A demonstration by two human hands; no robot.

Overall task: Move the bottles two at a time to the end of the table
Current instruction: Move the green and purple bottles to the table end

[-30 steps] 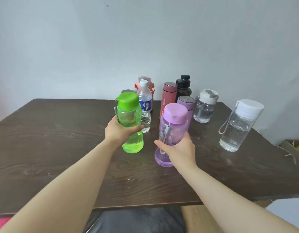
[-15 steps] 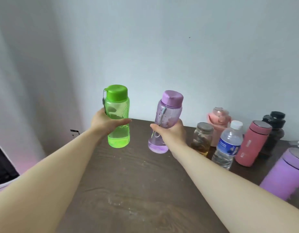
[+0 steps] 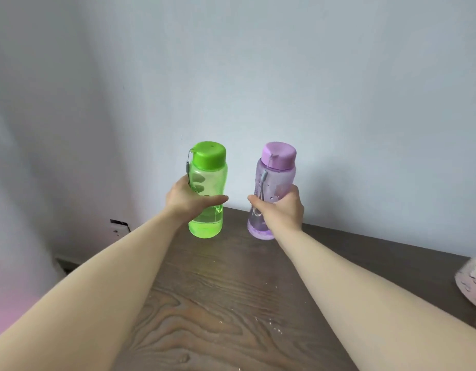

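The left hand [image 3: 187, 202] grips the green bottle [image 3: 208, 194] and the right hand [image 3: 281, 211] the purple bottle [image 3: 275, 180], both upright near the counter's [image 3: 231, 303] far end.

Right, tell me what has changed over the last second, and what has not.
Both bottles were lifted from the cluster and carried left along the table toward its end by the wall. The other bottles slid out of view; only a pale one shows at the right edge. Unchanged: left hand grips the green bottle, right hand the purple bottle, both upright and capped.

Green bottle [image 3: 208, 188], purple bottle [image 3: 275, 183], upright.
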